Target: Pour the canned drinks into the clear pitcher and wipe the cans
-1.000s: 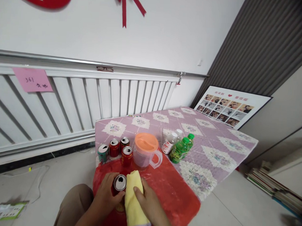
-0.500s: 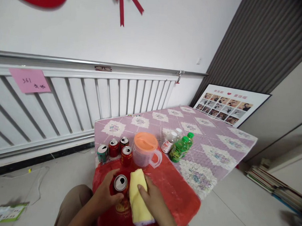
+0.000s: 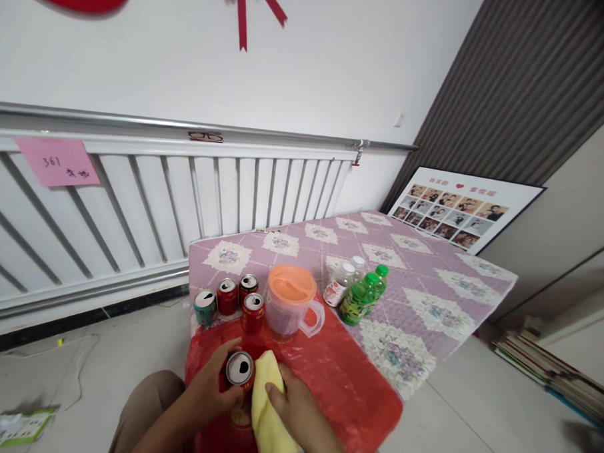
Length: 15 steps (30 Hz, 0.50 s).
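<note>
Near the table's front edge, my left hand (image 3: 214, 383) is wrapped round an opened red can (image 3: 240, 369), which stands upright over a red plastic sheet (image 3: 345, 382). My right hand (image 3: 294, 401) grips a folded yellow cloth (image 3: 268, 412) just right of that can, its upper end against the can's side. Behind them a clear pitcher (image 3: 284, 318) with an orange lid (image 3: 292, 284) has its handle to the right. Left of the pitcher are a green can (image 3: 205, 308) and several red or dark cans (image 3: 227, 297), all opened.
Right of the pitcher stand green-capped bottles (image 3: 357, 299) and white-capped bottles (image 3: 338, 285) on the purple patterned tablecloth (image 3: 381, 257). A white radiator (image 3: 243, 190) runs behind the table. A photo board (image 3: 453, 206) leans at the back right, and books (image 3: 550, 377) lie at the right.
My right hand has moved slightly left and down with the yellow cloth, which now sits lower and closer against the can. My left hand stays round the can.
</note>
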{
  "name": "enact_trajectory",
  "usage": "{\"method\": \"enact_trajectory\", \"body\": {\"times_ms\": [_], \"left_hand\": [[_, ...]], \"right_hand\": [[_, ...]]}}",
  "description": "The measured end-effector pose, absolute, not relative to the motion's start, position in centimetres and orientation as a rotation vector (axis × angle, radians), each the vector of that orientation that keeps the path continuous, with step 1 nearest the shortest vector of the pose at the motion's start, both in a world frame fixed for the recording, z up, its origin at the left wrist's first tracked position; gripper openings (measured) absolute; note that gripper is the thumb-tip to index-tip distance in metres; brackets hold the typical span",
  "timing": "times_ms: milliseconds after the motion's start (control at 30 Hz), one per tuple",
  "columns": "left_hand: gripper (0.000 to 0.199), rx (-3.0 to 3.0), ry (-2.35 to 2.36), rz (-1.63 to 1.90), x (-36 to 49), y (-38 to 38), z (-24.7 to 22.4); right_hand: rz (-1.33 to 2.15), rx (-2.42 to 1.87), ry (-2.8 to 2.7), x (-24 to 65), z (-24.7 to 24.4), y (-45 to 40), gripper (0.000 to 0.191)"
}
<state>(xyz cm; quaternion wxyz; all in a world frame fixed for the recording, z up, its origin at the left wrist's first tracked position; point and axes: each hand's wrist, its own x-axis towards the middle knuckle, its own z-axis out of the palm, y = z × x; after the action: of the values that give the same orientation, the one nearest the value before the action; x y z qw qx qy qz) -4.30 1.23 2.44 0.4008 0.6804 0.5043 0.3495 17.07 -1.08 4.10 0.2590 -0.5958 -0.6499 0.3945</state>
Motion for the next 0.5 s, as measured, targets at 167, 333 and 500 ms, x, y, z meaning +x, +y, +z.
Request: {"method": "enact_trajectory", "body": {"times_ms": [167, 333, 500], "left_hand": [[0.08, 1.767, 1.172, 0.802, -5.1, 1.6, 2.7], [0.08, 1.84, 1.406, 0.976, -3.9, 0.9, 1.7], [0.066, 1.86, 1.521, 1.041, -2.8, 0.2, 1.0]], "right_hand": [[1.059, -1.638, -1.755, 17.7, 4.5, -1.2, 0.047], [0.938, -1.687, -1.658, 17.5, 4.6, -0.2, 0.057], [0.942, -1.62, -1.676, 16.3, 4.5, 0.2, 0.054]]}}
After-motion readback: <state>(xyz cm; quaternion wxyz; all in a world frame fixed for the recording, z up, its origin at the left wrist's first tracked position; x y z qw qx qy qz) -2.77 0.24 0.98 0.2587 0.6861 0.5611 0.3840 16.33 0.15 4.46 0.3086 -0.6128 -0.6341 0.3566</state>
